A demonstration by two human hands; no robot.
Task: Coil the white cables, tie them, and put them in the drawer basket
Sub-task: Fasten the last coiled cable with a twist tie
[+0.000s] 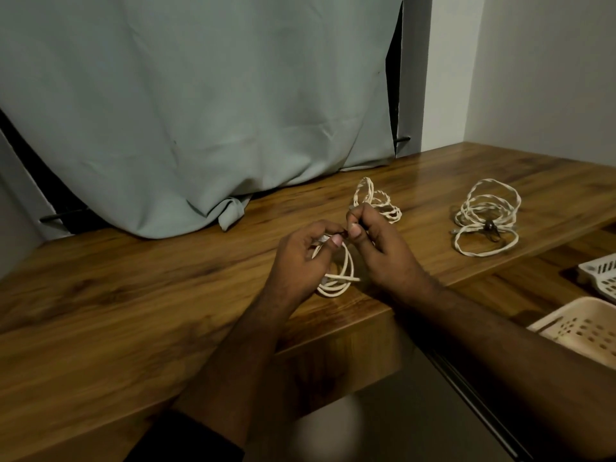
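Fingers of both hands pinching a dark tie (pixel 345 232) on white cable coil (pixel 336 281); beige drawer basket (pixel 581 330) right, contents unseen

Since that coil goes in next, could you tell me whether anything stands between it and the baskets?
Nothing visible does. Both hands hold the coil over the table; the baskets lie open to the right.
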